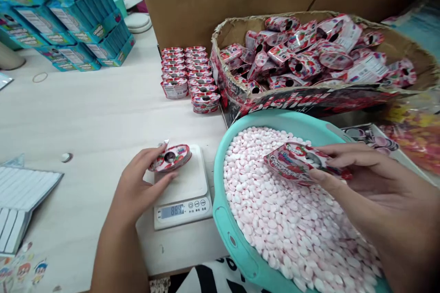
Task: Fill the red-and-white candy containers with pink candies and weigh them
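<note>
My left hand (135, 187) has its thumb and fingers around a small red-and-pink candy box (180, 156) with a round hole in its top. This box is at the white digital scale (192, 181), over its plate; whether it rests there I cannot tell. The scale's lit display appears to read 88.4. Between the thumb and fingers of my right hand (374, 183), a second candy box (287, 165) is tilted just above the pale pink candies (271, 219). White candies show in its opening. The candies fill a turquoise basin (222, 219).
Matching boxes stand in two rows (174, 88) behind the scale. A cut-down carton (237, 105) of loose boxes sits behind the basin. Blue display packs (79, 18) are stacked at the far left. A white lidded disc (66, 157) and a ridged tray (30, 192) lie left.
</note>
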Tool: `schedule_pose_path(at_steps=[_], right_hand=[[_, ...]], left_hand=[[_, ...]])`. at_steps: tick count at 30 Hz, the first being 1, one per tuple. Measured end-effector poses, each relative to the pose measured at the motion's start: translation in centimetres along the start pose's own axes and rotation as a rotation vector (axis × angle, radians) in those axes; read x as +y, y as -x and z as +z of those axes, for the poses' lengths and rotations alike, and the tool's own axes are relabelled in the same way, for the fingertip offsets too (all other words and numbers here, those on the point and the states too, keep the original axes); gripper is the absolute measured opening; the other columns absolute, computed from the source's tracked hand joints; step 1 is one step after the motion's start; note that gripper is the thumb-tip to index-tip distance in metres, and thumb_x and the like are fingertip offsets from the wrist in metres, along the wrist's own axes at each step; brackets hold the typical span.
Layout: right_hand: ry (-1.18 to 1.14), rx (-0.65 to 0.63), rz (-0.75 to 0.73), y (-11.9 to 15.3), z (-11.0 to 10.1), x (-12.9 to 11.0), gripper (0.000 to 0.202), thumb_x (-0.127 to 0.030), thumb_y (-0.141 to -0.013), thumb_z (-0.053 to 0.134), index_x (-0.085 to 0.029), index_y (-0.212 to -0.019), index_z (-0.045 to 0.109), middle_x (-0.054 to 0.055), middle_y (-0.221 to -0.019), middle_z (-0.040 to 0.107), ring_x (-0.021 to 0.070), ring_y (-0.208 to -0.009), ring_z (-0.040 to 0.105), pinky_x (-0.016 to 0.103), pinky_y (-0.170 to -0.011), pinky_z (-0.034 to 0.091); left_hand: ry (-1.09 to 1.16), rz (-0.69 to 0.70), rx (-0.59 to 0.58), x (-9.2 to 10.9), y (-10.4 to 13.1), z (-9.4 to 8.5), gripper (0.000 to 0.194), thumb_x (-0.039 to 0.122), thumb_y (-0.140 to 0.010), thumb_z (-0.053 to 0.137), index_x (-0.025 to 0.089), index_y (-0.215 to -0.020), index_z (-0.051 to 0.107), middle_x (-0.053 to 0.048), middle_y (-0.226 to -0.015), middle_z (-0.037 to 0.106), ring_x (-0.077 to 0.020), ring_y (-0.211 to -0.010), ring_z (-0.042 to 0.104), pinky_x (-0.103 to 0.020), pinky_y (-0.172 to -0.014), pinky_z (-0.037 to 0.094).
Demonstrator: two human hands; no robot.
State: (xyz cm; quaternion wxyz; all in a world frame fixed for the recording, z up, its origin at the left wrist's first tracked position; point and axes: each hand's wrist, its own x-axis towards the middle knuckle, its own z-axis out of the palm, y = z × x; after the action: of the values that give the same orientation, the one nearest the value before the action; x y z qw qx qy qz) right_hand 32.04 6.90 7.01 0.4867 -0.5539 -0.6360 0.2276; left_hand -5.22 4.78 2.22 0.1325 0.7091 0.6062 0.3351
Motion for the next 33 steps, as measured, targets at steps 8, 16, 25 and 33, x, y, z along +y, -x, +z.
schedule_pose_path(at_steps=[8,16,25,33], right_hand=[[-0.049,-0.046,0.039,0.2,-0.6,0.7,0.015,-0.026,-0.082,0.075,-0.028,-0.089,0.062,0.003,-0.108,0.063,0.0247,-0.106,0.061,0.043,-0.098,0.046],[-0.028,-0.036,0.033,-0.1,-1.0,0.9,0.015,-0.032,-0.083,0.075,-0.026,-0.088,0.062,0.002,-0.104,0.065,0.0208,-0.104,0.063,0.034,-0.093,0.048],[-0.105,0.011,0.033,-0.1,-1.3,-0.2,0.014,-0.03,-0.081,0.076,-0.025,-0.084,0.063,0.004,-0.101,0.07,0.022,-0.104,0.067,0.037,-0.093,0.052],[-0.38,-0.331,-0.225,0.7,-1.4,-2.5,0.027,-0.026,-0.072,0.086,-0.025,-0.089,0.065,0.003,-0.101,0.076,0.02,-0.094,0.072,0.036,-0.088,0.057]], left_hand=[[-0.185,0.041,0.035,-1.2,-7.5,-0.6,0.043,0.032,-0.08,0.068,0.023,-0.121,0.067,-0.005,-0.111,0.071,-0.0225,-0.097,0.068,-0.033,-0.086,0.054],[-0.398,0.1,-0.031,-6.1,-19.4,2.8,0.04,0.037,-0.078,0.068,0.017,-0.113,0.072,-0.012,-0.103,0.069,-0.027,-0.092,0.066,-0.037,-0.086,0.05],[-0.297,0.218,0.392,0.8,-15.8,1.5,0.049,0.056,-0.082,0.068,0.026,-0.121,0.067,-0.01,-0.111,0.061,-0.0309,-0.106,0.06,-0.05,-0.095,0.046],[0.117,0.6,-0.413,15.9,-4.3,2.4,0.054,0.033,-0.087,0.07,0.038,-0.138,0.051,-0.007,-0.124,0.067,-0.0216,-0.106,0.068,-0.03,-0.085,0.06]])
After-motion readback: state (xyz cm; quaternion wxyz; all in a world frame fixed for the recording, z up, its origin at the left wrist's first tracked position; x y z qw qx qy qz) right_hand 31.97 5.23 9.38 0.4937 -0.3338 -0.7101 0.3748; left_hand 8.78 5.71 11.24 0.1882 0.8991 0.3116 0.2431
